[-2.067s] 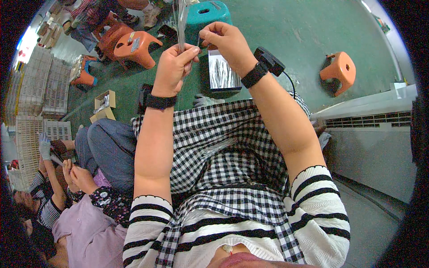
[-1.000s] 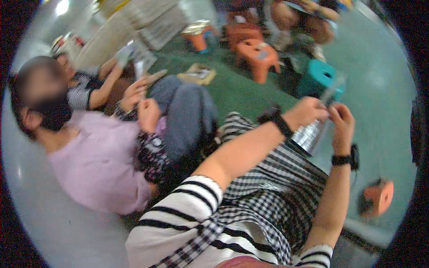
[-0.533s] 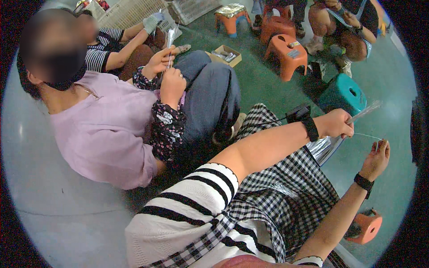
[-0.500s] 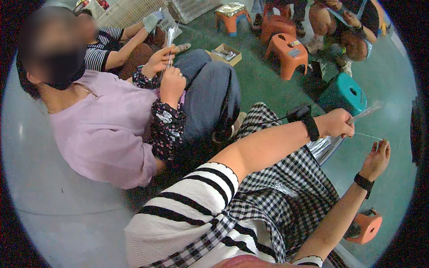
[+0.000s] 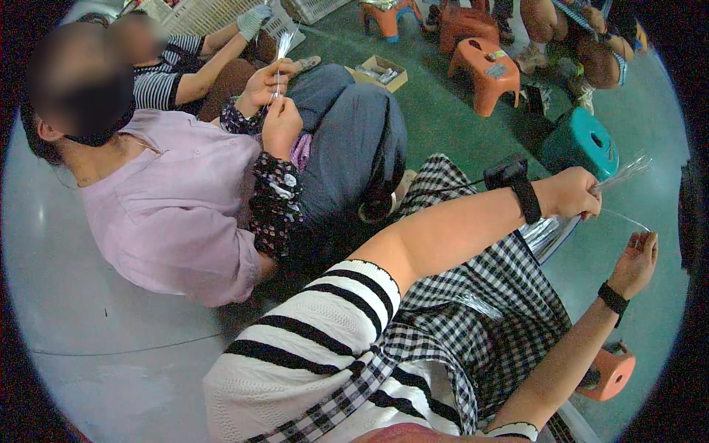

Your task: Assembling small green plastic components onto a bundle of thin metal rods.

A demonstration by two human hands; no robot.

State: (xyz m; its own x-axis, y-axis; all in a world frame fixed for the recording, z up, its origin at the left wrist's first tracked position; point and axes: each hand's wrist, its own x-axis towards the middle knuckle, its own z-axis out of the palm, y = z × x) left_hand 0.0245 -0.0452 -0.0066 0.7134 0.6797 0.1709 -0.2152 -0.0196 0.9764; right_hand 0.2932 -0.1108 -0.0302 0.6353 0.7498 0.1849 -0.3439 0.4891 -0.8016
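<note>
One thin strand stretches between the two hands.
The left hand [image 5: 569, 192] closes around a bundle of clear strands [image 5: 626, 173], tips fanning rightward; the right hand [image 5: 634, 266], lower and further right, pinches the end of the single strand [image 5: 628, 219] in its fingertips. Silvery strands [image 5: 543, 235] lie partly hidden below the left wrist, more loose strands [image 5: 481, 306] on the checked apron [image 5: 509, 347]. Beyond stands a teal stool [image 5: 580, 144].

Green floor [image 5: 436, 122] beneath stools [image 5: 580, 148], box [image 5: 399, 80]
</note>
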